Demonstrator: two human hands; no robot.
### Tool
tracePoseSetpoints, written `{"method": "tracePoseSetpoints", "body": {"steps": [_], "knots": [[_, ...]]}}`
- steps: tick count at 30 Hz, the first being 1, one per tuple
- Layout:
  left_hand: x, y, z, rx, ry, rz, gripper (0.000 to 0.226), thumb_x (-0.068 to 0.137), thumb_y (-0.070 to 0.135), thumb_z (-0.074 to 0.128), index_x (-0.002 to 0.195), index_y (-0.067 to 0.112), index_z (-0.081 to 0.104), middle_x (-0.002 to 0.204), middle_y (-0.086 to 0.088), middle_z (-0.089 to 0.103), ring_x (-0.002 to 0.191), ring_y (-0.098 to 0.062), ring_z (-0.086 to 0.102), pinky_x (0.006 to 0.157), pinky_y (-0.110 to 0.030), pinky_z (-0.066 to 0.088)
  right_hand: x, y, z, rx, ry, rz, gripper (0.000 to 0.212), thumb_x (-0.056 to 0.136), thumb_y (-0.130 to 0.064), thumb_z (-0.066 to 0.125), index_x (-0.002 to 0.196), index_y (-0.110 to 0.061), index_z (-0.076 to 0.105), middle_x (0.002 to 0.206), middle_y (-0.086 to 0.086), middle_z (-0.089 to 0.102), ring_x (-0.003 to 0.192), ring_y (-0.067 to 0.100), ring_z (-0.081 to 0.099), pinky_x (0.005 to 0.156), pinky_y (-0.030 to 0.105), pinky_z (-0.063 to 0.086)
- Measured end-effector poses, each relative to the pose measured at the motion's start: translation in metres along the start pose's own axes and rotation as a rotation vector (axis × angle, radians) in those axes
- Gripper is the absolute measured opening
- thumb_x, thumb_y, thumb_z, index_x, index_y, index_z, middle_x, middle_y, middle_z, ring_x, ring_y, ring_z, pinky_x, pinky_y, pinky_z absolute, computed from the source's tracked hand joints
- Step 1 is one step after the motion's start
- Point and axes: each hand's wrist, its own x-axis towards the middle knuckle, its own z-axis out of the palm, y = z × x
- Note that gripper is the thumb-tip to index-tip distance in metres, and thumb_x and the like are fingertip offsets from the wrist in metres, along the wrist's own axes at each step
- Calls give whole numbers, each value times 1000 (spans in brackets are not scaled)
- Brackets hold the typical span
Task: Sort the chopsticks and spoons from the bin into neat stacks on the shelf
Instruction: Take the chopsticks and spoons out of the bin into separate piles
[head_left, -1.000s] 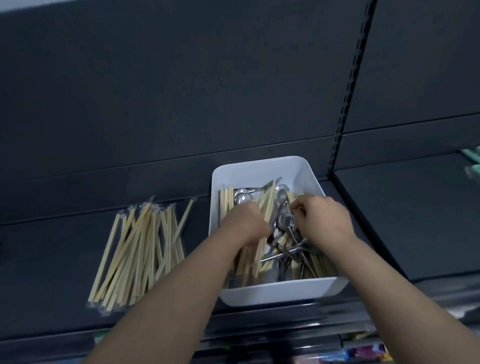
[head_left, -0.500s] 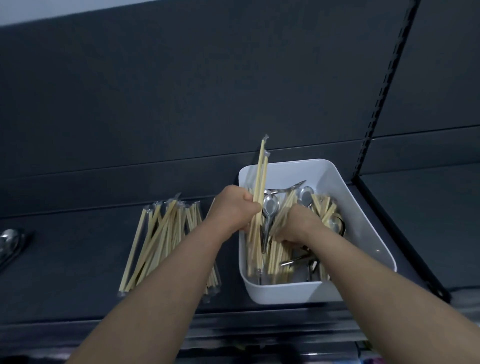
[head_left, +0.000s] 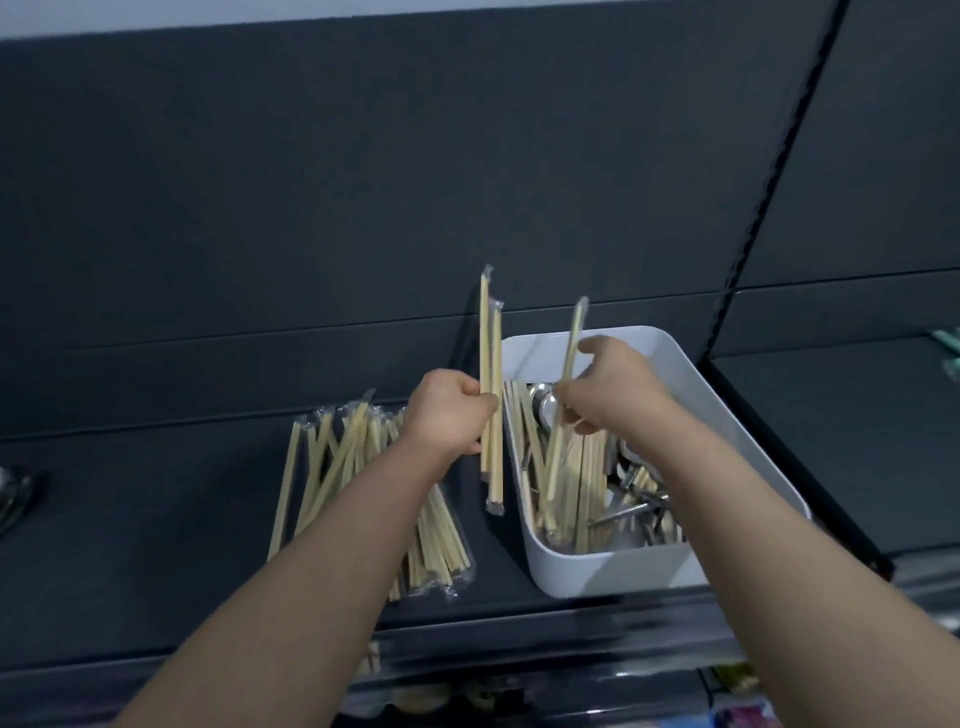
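Near the front edge of the dark grey metal shelf (head_left: 156, 545), on its right part, a white rectangular plastic bin (head_left: 623, 569) was seen. Inside it, pale wooden chopsticks in clear wrappers (head_left: 582, 483) and shiny steel spoons (head_left: 631, 512) were mixed together, so the sorting was judged to be far from finished. To the left of the bin, a loose pile of wrapped chopsticks (head_left: 337, 467) lay on the shelf. Its sticks ran roughly from the front edge toward the back, but they were fanned out and not yet neat.

Between this pile and the bin, just outside the bin's left wall, the left hand (head_left: 449, 415) was clenched around a small bundle of wrapped chopsticks (head_left: 491, 364), which was held almost upright. The right hand (head_left: 613, 395) was above the back half of the bin. A single wrapped pair (head_left: 571, 353) was pinched between its thumb and fingers, and the lower end of this pair was among the bin's contents.

The single pair stood just to the right of the bundle and nearly parallel to it. It was judged that only a short move to the left would be needed to join them. The left hand was nearer to the pile, so the bundle would have to be tipped down along the pile's sticks.

At the far left edge of the shelf a rounded metal object (head_left: 10, 493), perhaps a spoon, was cut off by the view. Behind everything a dark back panel (head_left: 363, 182) was seen.
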Motion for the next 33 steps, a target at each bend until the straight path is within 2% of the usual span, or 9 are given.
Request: {"method": "tracePoseSetpoints", "body": {"steps": [4, 9, 12, 14, 16, 18, 23, 30, 33], "knots": [[-5, -41, -34, 100, 25, -132, 17, 87, 17, 61, 72, 16, 54, 66, -10, 47, 50, -20, 54, 57, -27, 48, -17, -41, 49, -158, -62, -140, 34, 79, -12, 51, 112, -16, 49, 89, 4, 70, 76, 26, 69, 74, 37, 57], [-18, -90, -81, 40, -4, -276, 16, 90, 10, 62, 75, 5, 59, 70, -12, 59, 57, -24, 58, 51, -29, 53, -24, -57, 117, -205, -227, -196, 32, 87, -15, 53, 118, -9, 54, 102, 14, 67, 83, 33, 67, 75, 41, 57], [-22, -117, -98, 166, 63, -250, 20, 88, 15, 61, 78, -1, 67, 70, -14, 65, 62, -27, 63, 65, -42, 58, -24, -55, 140, -322, -249, -216, 24, 89, -19, 53, 110, -10, 60, 110, 14, 65, 95, 33, 65, 78, 33, 52], [-23, -127, -108, 302, 96, -226, 23, 88, 21, 61, 71, 6, 62, 68, -10, 63, 60, -24, 62, 58, -39, 56, -25, -55, 152, -400, -234, -255, 10, 88, -21, 54, 95, -15, 59, 110, 13, 65, 102, 32, 61, 75, 29, 46], [-27, -130, -115, 437, 94, -205, 26, 89, 28, 62, 70, 12, 56, 68, -4, 59, 61, -20, 58, 55, -30, 47, -27, -55, 158, -436, -202, -293, 18, 89, -21, 53, 105, -21, 63, 114, 7, 65, 106, 29, 60, 78, 30, 48], [-28, -125, -116, 504, 94, -159, 19, 90, 27, 61, 74, 16, 60, 78, -2, 64, 70, -20, 62, 61, -31, 50, -32, -58, 154, -481, -119, -340, 31, 90, -21, 51, 117, -27, 64, 116, 2, 64, 107, 25, 59, 79, 30, 47], [-19, -86, -92, 411, 61, -26, 18, 90, 24, 59, 102, 28, 72, 108, 5, 70, 101, -21, 65, 85, -34, 54, -36, -47, 119, -564, 105, -473, 24, 87, -14, 48, 99, -22, 67, 101, 4, 62, 102, 28, 57, 67, 30, 41], [-17, -2, -2, 223, -102, 221, 14, 85, 18, 61, 85, 26, 72, 75, 12, 68, 83, -17, 68, 77, -32, 57, -23, 25, 40, -559, 205, -225, 33, 88, -17, 48, 115, -28, 64, 113, 2, 65, 108, 27, 59, 79, 34, 49], [-14, 30, 43, 282, -187, 278, 14, 85, 18, 59, 86, 22, 73, 85, 6, 71, 90, -17, 67, 81, -29, 55, -13, 71, 1, -619, 149, -65, 27, 88, -17, 50, 110, -25, 64, 109, 5, 67, 101, 29, 63, 77, 34, 51]]}}
